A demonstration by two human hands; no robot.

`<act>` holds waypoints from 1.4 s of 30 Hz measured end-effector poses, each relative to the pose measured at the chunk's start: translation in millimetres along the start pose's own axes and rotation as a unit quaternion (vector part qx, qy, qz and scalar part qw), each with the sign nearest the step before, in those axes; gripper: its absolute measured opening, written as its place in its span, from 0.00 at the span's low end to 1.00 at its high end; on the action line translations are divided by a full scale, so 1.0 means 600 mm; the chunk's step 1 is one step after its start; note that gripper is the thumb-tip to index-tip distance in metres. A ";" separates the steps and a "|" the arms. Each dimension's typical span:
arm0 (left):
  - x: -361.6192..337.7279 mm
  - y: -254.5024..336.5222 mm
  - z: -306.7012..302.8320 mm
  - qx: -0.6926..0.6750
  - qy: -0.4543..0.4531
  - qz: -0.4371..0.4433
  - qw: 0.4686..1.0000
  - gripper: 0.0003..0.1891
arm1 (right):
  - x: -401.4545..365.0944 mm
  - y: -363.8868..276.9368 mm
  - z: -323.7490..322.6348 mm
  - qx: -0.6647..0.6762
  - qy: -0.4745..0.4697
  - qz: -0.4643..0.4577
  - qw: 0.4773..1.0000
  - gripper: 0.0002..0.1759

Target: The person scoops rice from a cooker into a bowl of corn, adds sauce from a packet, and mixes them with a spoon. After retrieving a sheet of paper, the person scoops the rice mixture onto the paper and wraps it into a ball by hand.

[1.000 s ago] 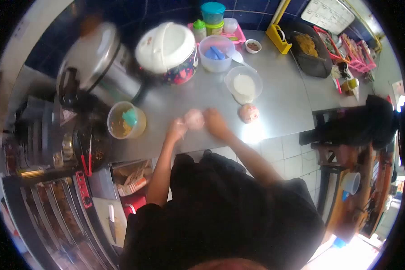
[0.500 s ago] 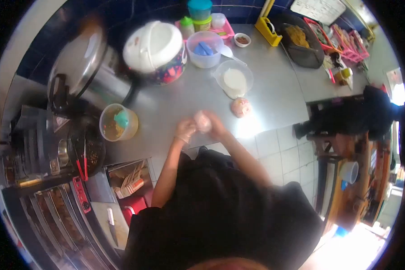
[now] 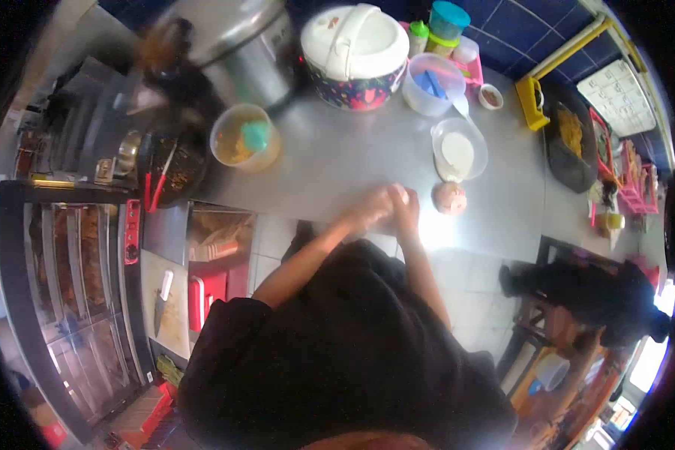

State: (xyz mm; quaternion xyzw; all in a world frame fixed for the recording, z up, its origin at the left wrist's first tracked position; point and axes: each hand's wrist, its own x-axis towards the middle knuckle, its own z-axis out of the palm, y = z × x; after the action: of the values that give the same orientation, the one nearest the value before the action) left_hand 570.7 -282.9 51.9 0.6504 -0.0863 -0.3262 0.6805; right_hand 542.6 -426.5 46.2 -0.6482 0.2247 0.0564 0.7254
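My left hand (image 3: 372, 210) and my right hand (image 3: 406, 213) meet over the near edge of the metal counter, both closed. Between their fingers a bit of a pale pink-and-white bundle (image 3: 403, 195) shows; most of it is covered, and motion blurs the fingers. Just right of my right hand a similar round bundle (image 3: 450, 199) rests on the counter. Behind that bundle sits a clear bowl (image 3: 478, 154) with something white in it.
A floral rice container (image 3: 356, 90), a clear tub with blue utensils (image 3: 420, 97) and a yellow tape dispenser (image 3: 534, 105) stand behind. Leftward are a tub with a turquoise scoop (image 3: 225, 142) and a pan with red-handled tongs (image 3: 156, 195). A knife (image 3: 162, 304) lies on a board.
The view has turned, shifting the counter items rightward in the picture. My hands have come together around the pale bundle, which showed more fully between them before.
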 end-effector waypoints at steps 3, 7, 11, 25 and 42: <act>0.010 -0.078 -0.011 -0.078 0.060 0.005 0.995 0.38 | -0.003 -0.004 -0.006 -0.037 -0.057 -0.048 0.997 0.35; -0.011 -0.053 -0.038 -0.123 -0.021 -0.074 0.989 0.41 | -0.013 -0.028 0.003 -0.088 -0.122 0.010 0.989 0.30; -0.040 -0.019 -0.044 -0.082 0.043 -0.152 0.984 0.44 | 0.023 0.012 -0.008 -0.103 -0.036 -0.011 0.994 0.36; -0.314 -0.147 -0.191 -0.279 0.406 0.016 0.870 0.39 | 0.092 -0.070 0.193 -0.399 -0.093 -0.212 0.887 0.32; -0.498 -0.356 -0.304 -0.308 0.481 0.072 0.818 0.35 | -0.029 -0.154 0.239 -0.198 -0.132 -0.101 0.966 0.20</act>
State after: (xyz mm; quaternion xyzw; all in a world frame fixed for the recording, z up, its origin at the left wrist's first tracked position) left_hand 368.1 46.9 -82.8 0.4733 0.3102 0.0687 0.8216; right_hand 597.7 -298.7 146.3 -0.7846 0.0448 0.1117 0.6082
